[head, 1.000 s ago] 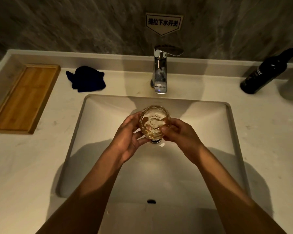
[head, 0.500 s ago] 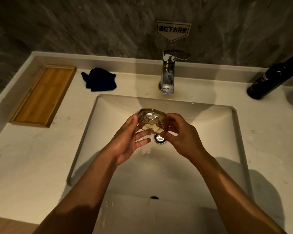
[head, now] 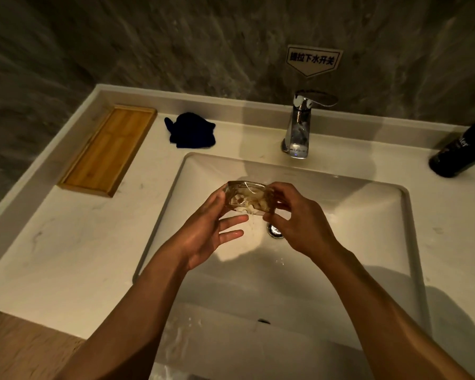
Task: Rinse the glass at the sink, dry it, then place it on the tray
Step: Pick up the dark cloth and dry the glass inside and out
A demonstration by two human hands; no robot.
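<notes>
From your head camera, you are holding the glass (head: 248,199) over the sink (head: 368,215), between both hands, tilted so its rim is facing away from you toward the faucet (head: 299,124). Your left hand (head: 206,231) is cupping the glass's left side with the thumb and upper fingers, while the two lower fingers are sticking out loose beneath it. Your right hand (head: 299,220) is pinching the right side, fingers curled around the wall of the glass. Both hands are closed on the glass, which is hanging above the basin, just beyond the drain (head: 275,231), touching neither the basin nor the counter. A thin trickle of water seems to be falling from the glass's lower edge, though it is too faint to be sure.

On the counter (head: 66,256) to your left, the wooden tray (head: 107,149) is lying near the back corner, and a dark blue cloth (head: 191,130) is sitting crumpled just beside it, between tray and faucet. A dark bottle (head: 461,152) is lying at the far right. A small sign (head: 313,60) is hanging on the wall above the faucet.
</notes>
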